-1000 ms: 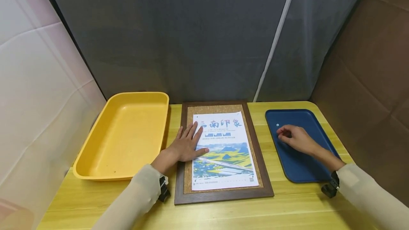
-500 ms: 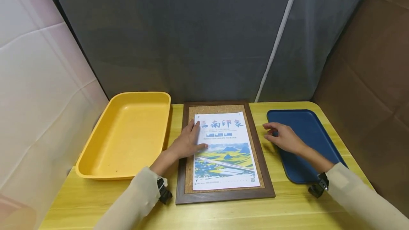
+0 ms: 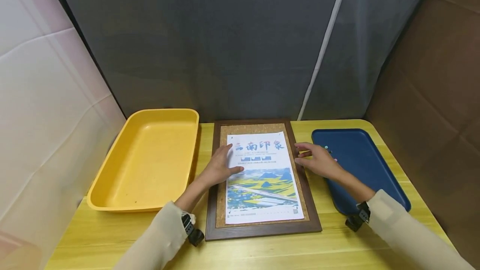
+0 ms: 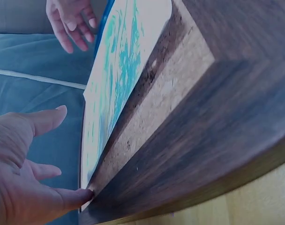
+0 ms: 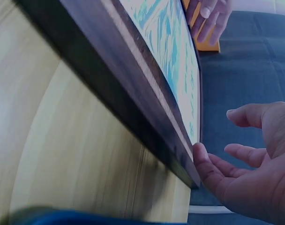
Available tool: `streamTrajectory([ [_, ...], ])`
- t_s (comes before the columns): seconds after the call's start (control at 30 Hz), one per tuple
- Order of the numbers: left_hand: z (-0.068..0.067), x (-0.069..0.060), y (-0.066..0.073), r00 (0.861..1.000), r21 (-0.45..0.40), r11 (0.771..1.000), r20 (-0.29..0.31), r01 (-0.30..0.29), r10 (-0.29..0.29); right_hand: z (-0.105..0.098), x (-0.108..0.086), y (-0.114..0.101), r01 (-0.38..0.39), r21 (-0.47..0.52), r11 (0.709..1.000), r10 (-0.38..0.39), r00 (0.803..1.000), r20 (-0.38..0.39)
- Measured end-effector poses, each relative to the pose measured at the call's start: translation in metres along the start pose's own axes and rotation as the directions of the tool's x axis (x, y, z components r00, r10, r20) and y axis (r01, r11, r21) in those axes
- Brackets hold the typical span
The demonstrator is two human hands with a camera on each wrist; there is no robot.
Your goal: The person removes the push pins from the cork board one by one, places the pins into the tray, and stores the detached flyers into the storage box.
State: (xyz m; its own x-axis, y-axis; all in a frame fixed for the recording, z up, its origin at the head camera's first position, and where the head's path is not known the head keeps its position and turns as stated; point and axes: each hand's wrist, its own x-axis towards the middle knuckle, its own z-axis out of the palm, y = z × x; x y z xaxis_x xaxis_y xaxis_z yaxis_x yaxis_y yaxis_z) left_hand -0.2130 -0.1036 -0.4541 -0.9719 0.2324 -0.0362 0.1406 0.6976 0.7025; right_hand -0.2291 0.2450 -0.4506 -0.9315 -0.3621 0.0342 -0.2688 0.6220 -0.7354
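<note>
A printed poster point(image 3: 264, 178) with a landscape picture lies on a cork board point(image 3: 251, 128) inside a dark wooden frame point(image 3: 262, 233). Small dark pins show at its corners. At the board's left side is my left hand point(image 3: 216, 169), thumb and fingers spread; in the left wrist view a fingertip point(image 4: 81, 197) meets the board's edge. My right hand point(image 3: 320, 162) hovers by the right side of the frame with loosely bent fingers. Nothing shows between them in the right wrist view, where one fingertip point(image 5: 200, 152) is close to the frame; contact there cannot be told.
On the right, a blue tray point(image 3: 363, 170) carries a few tiny pale items, partly hidden behind my right hand. A deep yellow tray point(image 3: 150, 161) stands left of the board. Dark cloth point(image 3: 210, 45) closes off the back of the wooden table point(image 3: 243, 255).
My right hand has moved left from over the blue tray to the frame's right side. My left hand has drawn its fingers back from the poster toward the frame's left side.
</note>
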Motion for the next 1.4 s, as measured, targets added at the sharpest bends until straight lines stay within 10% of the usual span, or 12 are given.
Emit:
streamTrajectory([
  [0.87, 0.008, -0.002, 0.004, 0.997, -0.149, 0.987, -0.030, 0.063, -0.068, 0.030, 0.009, -0.012, -0.119, 0.071, 0.990, 0.119, 0.993, -0.007],
  [1.4, 0.008, 0.000, -0.004, 0.985, -0.122, 0.992, -0.170, -0.001, -0.020, 0.043, 0.012, -0.012, -0.109, 0.088, 0.990, 0.115, 0.991, -0.067],
])
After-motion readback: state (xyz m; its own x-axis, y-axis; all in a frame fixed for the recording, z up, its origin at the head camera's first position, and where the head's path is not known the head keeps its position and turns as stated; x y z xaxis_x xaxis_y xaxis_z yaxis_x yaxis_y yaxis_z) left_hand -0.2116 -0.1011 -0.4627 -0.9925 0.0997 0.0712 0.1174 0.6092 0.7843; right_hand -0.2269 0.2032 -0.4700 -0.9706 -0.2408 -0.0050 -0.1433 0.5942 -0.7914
